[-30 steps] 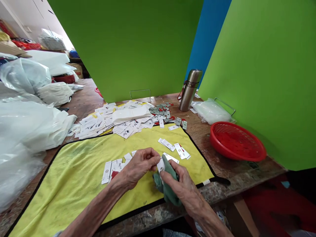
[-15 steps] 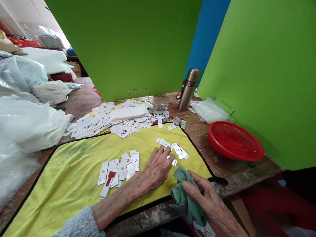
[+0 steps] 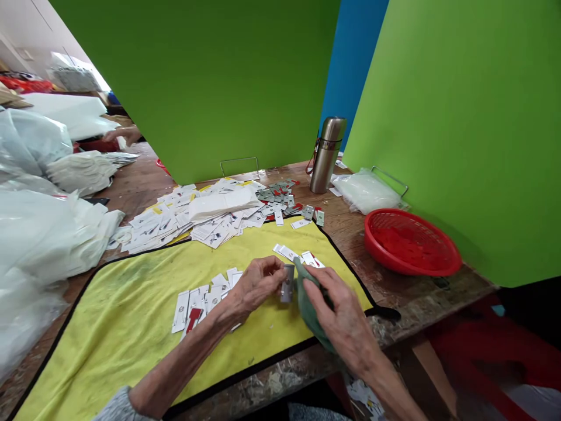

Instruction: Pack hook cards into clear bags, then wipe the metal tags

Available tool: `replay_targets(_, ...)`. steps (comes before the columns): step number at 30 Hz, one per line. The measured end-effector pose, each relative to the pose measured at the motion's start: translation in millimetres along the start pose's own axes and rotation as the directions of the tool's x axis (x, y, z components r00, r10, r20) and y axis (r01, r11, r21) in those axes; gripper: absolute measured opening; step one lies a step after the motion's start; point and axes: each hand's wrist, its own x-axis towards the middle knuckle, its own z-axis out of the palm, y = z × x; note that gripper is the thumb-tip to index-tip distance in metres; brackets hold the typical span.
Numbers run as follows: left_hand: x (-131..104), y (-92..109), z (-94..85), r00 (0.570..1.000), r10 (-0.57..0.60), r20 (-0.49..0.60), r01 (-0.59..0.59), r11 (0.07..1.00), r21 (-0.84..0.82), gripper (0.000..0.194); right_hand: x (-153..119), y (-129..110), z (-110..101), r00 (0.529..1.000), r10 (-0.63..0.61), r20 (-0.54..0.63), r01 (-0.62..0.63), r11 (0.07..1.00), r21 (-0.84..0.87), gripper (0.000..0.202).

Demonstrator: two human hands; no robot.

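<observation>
Between the fingertips of my left hand is a small flat metal plate, held upright above the yellow cloth. My right hand grips a crumpled green rag just beside the plate; whether rag and plate touch, I cannot tell. Several white rectangular plates lie in a loose pile by my left forearm, with a red-tabbed piece on top. A few more pale plates rest behind my hands, partly hidden by the rag and fingers.
Printed cards and grey metal pieces are heaped at the back. A steel flask, a clear plastic bag and a red basket stand on the right. Plastic-wrapped bundles fill the left. Another person's hand shows beyond the green panel.
My left hand has lifted a plate off the cloth and holds it up. My right hand has brought the rag up beside it. Another person's hand has appeared at the far left.
</observation>
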Motion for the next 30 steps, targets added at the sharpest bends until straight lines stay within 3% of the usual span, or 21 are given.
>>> replay_targets(2,-2.6,0.5,-1.5,0.998,-0.058,-0.026,0.052,0.983,-0.178,0.022,0.8,-5.0,19.8,0.994,-0.113,-0.012,0.108,0.973,-0.203,0.036)
replay_targets(4,-4.5,-0.6,-4.8,0.990,-0.099,-0.100,0.072,0.967,-0.245,0.021,-5.6,-6.8,33.9,0.986,-0.163,0.021,0.160,0.915,-0.371,0.040)
replay_targets(6,-6.3,-2.5,-10.3,0.977,-0.139,-0.164,0.091,0.959,-0.270,0.021,-14.9,-4.8,37.4,0.980,-0.194,0.053,0.198,0.893,-0.403,0.042)
replay_targets(9,-9.8,-4.5,-17.7,0.968,-0.175,-0.181,0.115,0.947,-0.300,0.021,-21.0,0.6,25.6,0.990,-0.127,0.067,0.137,0.975,-0.176,0.034)
replay_targets(11,-12.8,-4.2,-17.3,0.974,-0.190,-0.126,0.138,0.932,-0.336,0.023,-16.2,1.4,16.5,0.998,0.042,0.040,-0.044,0.998,0.046,0.030)
replay_targets(13,-16.0,-2.6,-11.9,0.985,-0.161,-0.062,0.129,0.926,-0.355,0.025,-7.8,-1.4,13.6,0.980,0.178,0.085,-0.193,0.953,0.232,0.028)
replay_targets(16,-22.3,-0.6,-3.5,0.995,-0.080,-0.056,0.058,0.947,-0.315,0.028,1.3,-8.3,19.7,0.963,0.191,0.188,-0.245,0.913,0.325,0.018)
replay_targets(19,-32.9,-2.9,-12.0,0.995,-0.083,-0.053,0.066,0.964,-0.259,0.032,0.6,-9.9,23.1,0.943,0.177,0.282,-0.273,0.897,0.347,0.020)
replay_targets(21,-40.4,-5.7,-29.2,0.990,-0.127,-0.053,0.117,0.979,-0.166,0.034,-3.2,-6.6,19.3,0.912,0.173,0.373,-0.324,0.860,0.393,0.027)
replay_targets(23,-43.6,-6.7,-48.4,0.980,-0.129,-0.153,0.141,0.988,0.066,0.030,-6.9,-1.8,13.4,0.886,0.199,0.418,-0.384,0.820,0.424,0.034)
replay_targets(25,-38.2,-4.7,-59.2,0.957,0.013,-0.289,0.104,0.917,0.386,0.023,-9.1,2.4,9.7,0.868,0.245,0.432,-0.446,0.768,0.459,0.037)
replay_targets(26,-31.9,-3.0,-59.1,0.945,0.117,-0.306,0.065,0.849,0.524,0.021,-9.7,3.9,9.3,0.858,0.259,0.444,-0.472,0.739,0.482,0.038)
replay_targets(28,-13.1,0.5,-47.7,0.941,0.281,-0.188,-0.069,0.704,0.707,0.021,-10.2,5.7,10.7,0.845,0.254,0.471,-0.500,0.687,0.527,0.040)
replay_targets(30,9.5,2.9,-27.0,0.938,0.345,0.035,-0.232,0.547,0.804,0.024,-10.6,7.0,12.7,0.848,0.243,0.471,-0.495,0.679,0.541,0.040)
